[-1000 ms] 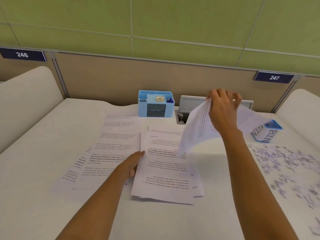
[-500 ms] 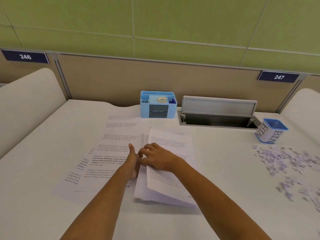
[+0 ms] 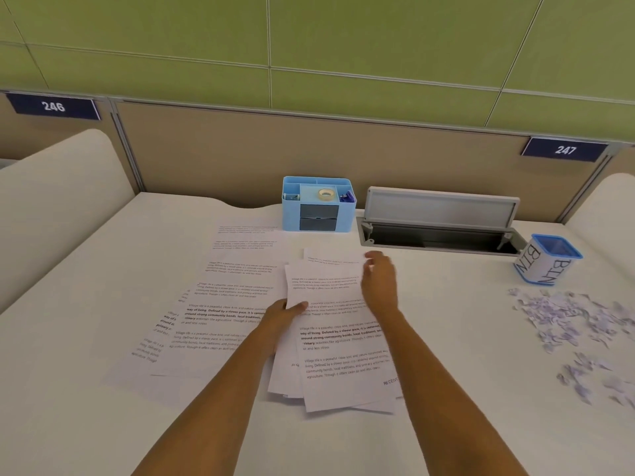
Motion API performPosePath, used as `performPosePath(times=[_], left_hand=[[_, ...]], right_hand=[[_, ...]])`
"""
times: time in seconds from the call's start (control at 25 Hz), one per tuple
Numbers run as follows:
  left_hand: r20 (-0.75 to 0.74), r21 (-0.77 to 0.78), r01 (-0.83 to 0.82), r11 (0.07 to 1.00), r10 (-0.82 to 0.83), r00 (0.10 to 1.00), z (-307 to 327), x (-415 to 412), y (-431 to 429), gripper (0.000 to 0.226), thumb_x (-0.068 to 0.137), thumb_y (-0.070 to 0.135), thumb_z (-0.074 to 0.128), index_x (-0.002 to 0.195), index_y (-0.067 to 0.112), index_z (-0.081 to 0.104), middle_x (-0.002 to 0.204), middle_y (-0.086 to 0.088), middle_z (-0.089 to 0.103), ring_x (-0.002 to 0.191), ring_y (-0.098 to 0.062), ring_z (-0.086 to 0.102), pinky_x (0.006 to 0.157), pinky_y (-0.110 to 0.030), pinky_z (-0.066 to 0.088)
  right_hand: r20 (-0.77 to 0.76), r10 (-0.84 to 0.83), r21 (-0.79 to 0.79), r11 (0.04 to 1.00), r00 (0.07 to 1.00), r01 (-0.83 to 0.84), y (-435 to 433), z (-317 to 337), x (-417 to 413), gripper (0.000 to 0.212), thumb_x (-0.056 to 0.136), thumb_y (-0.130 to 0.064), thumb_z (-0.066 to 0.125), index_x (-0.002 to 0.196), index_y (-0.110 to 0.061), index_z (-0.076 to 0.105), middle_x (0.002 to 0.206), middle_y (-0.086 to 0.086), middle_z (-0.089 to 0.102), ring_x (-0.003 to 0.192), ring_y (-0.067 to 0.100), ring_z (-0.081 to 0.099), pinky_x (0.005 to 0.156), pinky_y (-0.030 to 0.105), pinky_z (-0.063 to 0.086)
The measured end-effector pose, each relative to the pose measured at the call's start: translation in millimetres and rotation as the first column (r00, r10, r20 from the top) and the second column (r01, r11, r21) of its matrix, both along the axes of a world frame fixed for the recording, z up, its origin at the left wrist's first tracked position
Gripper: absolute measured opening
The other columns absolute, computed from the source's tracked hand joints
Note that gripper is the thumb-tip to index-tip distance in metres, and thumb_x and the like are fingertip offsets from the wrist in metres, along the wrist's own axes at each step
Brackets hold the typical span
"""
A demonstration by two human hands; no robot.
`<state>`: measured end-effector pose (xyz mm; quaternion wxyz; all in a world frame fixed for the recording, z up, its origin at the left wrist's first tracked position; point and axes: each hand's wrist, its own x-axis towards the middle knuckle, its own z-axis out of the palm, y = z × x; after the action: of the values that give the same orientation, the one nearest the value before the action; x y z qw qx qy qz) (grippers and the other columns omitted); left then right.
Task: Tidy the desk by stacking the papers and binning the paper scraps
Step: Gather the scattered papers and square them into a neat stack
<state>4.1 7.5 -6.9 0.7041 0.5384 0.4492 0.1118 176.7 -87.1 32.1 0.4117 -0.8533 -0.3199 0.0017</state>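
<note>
A loose stack of printed papers (image 3: pixel 343 359) lies in the middle of the white desk, its sheets fanned unevenly. My left hand (image 3: pixel 283 316) rests on the stack's left edge, thumb on top of the upper sheet. My right hand (image 3: pixel 379 281) lies along the stack's right edge with fingers straight, touching the far corner. More printed sheets (image 3: pixel 226 293) are spread out to the left. A scatter of small paper scraps (image 3: pixel 577 324) covers the desk at the right. Behind the scraps stands a small blue-rimmed cup marked BIN (image 3: pixel 546 259).
A light blue desk organiser (image 3: pixel 318 204) with tape stands at the back centre. Beside it is an open cable hatch (image 3: pixel 439 235) with its lid raised. Padded white dividers rise at the left and right, and a beige partition closes the back.
My right hand brought a lifted sheet down onto the stack, then slid from the left side to the right edge. My left hand stayed at the left edge.
</note>
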Motion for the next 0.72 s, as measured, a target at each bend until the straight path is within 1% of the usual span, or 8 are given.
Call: performPosePath(times=[0.04,0.08,0.12,0.16,0.36,0.48,0.6,0.72], left_hand=[[-0.010,0.045,-0.007,0.999,0.008,1.000,-1,1,0,0.038,0.085,0.029,0.067,0.119,0.012,0.058,0.120,-0.009,0.064,0.104,-0.025,0.062,0.095,-0.042,0.049],[-0.020,0.072,-0.018,0.997,0.020,1.000,-1,3,0,0.038,0.085,0.026,0.067,0.119,0.011,0.058,0.120,-0.008,0.063,0.105,-0.025,0.061,0.095,-0.039,0.048],[-0.027,0.086,-0.031,0.996,0.033,0.999,-1,4,0,0.038,0.085,0.025,0.067,0.119,0.010,0.058,0.119,-0.008,0.063,0.105,-0.024,0.060,0.094,-0.036,0.048],[-0.036,0.096,-0.039,0.995,0.043,0.998,-2,5,1,0.038,0.086,0.025,0.067,0.119,0.009,0.058,0.119,-0.008,0.063,0.105,-0.024,0.060,0.092,-0.035,0.048],[-0.063,0.141,-0.054,0.989,0.064,0.996,-7,10,6,0.030,0.087,0.021,0.065,0.114,0.010,0.058,0.114,-0.008,0.063,0.101,-0.023,0.059,0.089,-0.033,0.047],[-0.056,0.136,-0.060,0.989,0.068,0.996,-11,11,9,0.031,0.086,0.020,0.066,0.115,0.011,0.058,0.114,-0.007,0.062,0.101,-0.022,0.058,0.089,-0.033,0.047],[-0.050,0.116,-0.065,0.991,0.071,0.996,-14,12,11,0.030,0.086,0.019,0.067,0.114,0.013,0.059,0.116,-0.006,0.063,0.106,-0.024,0.060,0.097,-0.039,0.047],[-0.032,0.106,-0.071,0.992,0.074,0.997,-14,11,10,0.028,0.086,0.019,0.067,0.112,0.015,0.059,0.117,-0.006,0.063,0.107,-0.024,0.059,0.099,-0.042,0.046]], right_hand=[[-0.146,-0.122,-0.050,0.992,0.982,0.116,-4,-2,17,0.030,0.096,-0.010,0.045,0.126,-0.007,0.049,0.128,0.014,0.052,0.120,0.027,0.048,0.100,0.032,0.038],[-0.283,-0.201,-0.143,0.976,0.938,0.166,-9,-6,32,0.034,0.096,-0.014,0.046,0.129,-0.005,0.046,0.132,0.016,0.050,0.122,0.030,0.047,0.102,0.035,0.037],[-0.389,-0.239,-0.235,0.960,0.889,0.155,-13,-9,43,0.037,0.097,-0.016,0.046,0.131,-0.002,0.044,0.134,0.017,0.049,0.121,0.031,0.047,0.103,0.036,0.037],[-0.445,-0.244,-0.296,0.948,0.862,0.115,-15,-12,49,0.039,0.097,-0.018,0.046,0.131,0.000,0.044,0.135,0.017,0.048,0.119,0.030,0.048,0.102,0.037,0.037],[-0.396,-0.234,-0.384,0.921,0.888,0.072,-4,-23,61,0.050,0.095,-0.031,0.049,0.138,-0.008,0.040,0.142,0.011,0.044,0.129,0.031,0.041,0.106,0.039,0.034],[-0.406,-0.286,-0.281,0.943,0.868,0.179,4,-28,60,0.045,0.091,-0.034,0.057,0.131,-0.012,0.050,0.135,0.011,0.051,0.122,0.030,0.049,0.103,0.041,0.040],[-0.368,-0.309,-0.109,0.951,0.877,0.290,7,-27,57,0.028,0.090,-0.024,0.060,0.114,-0.008,0.062,0.117,0.011,0.064,0.100,0.026,0.062,0.093,0.036,0.047],[-0.347,-0.285,0.031,0.949,0.893,0.315,5,-18,54,0.021,0.091,-0.019,0.060,0.105,-0.005,0.065,0.107,0.011,0.068,0.088,0.023,0.061,0.086,0.032,0.048]])
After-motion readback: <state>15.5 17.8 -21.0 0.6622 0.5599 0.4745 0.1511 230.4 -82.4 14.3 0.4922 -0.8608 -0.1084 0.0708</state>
